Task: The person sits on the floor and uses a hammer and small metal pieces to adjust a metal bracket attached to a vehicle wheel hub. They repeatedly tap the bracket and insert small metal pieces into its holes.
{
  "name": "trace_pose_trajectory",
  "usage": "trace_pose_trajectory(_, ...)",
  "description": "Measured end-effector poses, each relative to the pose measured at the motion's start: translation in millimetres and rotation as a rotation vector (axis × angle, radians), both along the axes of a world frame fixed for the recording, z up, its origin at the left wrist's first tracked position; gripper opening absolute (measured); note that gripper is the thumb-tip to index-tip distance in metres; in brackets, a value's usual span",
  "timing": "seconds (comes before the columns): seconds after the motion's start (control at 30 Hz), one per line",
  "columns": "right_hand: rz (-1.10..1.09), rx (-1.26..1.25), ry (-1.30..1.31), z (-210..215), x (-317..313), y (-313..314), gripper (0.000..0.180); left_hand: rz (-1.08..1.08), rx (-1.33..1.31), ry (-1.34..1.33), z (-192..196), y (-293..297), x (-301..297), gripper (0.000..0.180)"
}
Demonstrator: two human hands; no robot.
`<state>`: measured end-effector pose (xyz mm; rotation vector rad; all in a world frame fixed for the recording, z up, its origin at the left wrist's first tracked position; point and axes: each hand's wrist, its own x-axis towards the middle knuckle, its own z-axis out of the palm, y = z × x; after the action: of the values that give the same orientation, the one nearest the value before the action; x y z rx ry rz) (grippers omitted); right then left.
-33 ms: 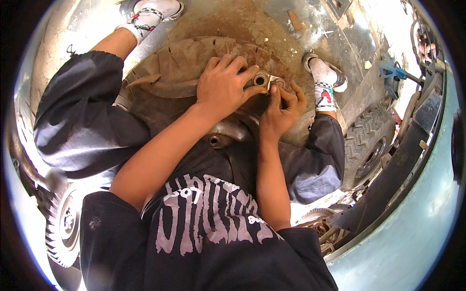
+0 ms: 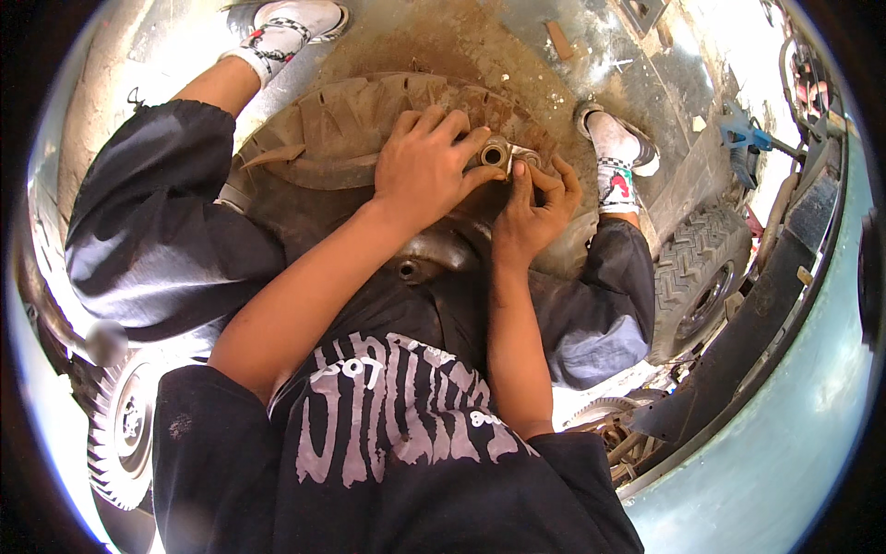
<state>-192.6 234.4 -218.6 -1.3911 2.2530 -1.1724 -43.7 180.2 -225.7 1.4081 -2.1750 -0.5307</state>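
I sit astride a big worn, dusty tyre [image 2: 369, 120] lying on the ground, with my knees spread to either side. My left hand [image 2: 429, 162] rests on the tyre's tread, and its thumb and fingers close around a small metal ring-shaped part [image 2: 494, 152]. My right hand [image 2: 535, 198] comes up from below, fingertips pinching the right side of the same part. A metal rim with a hole [image 2: 411, 268] shows under my wrists, inside the tyre.
A small knobby tyre on a wheel [image 2: 701, 277] stands by my right knee. Another treaded wheel [image 2: 125, 425] lies at lower left. A blue tool [image 2: 743, 138] sits on the concrete at upper right, and a dark curved body panel [image 2: 775, 305] runs along the right.
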Motion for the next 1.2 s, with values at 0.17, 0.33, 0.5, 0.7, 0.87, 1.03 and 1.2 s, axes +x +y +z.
trace_pose_trajectory(0.17,-0.014,0.035,-0.02,-9.7,-8.8,-14.4,0.016,-0.02,-0.005,0.012,1.7,0.7,-1.7,0.049)
trace_pose_trajectory(0.33,-0.016,0.073,-0.148,-3.1,-14.0,-3.6,0.016,0.003,0.023,0.045,3.6,1.6,-0.8,0.05)
trace_pose_trajectory(0.5,-0.051,0.099,-0.288,0.8,-12.6,-26.6,0.014,-0.002,0.0,0.052,-0.5,-0.3,-2.1,0.05)
trace_pose_trajectory(0.7,0.009,0.072,-0.189,-0.7,-17.7,0.7,0.014,0.003,0.016,0.058,3.8,0.9,-1.5,0.049)
trace_pose_trajectory(0.87,-0.002,0.071,-0.131,-9.0,-23.1,-28.8,0.012,-0.022,-0.036,0.046,0.1,0.2,-1.4,0.051)
trace_pose_trajectory(1.03,0.028,0.071,-0.023,0.2,-20.5,-7.8,0.013,-0.008,-0.016,0.058,1.2,2.1,-0.6,0.051)
trace_pose_trajectory(1.2,-0.02,0.095,0.0,6.1,-15.4,-16.4,0.014,-0.019,-0.009,0.048,0.9,3.9,-1.7,0.051)
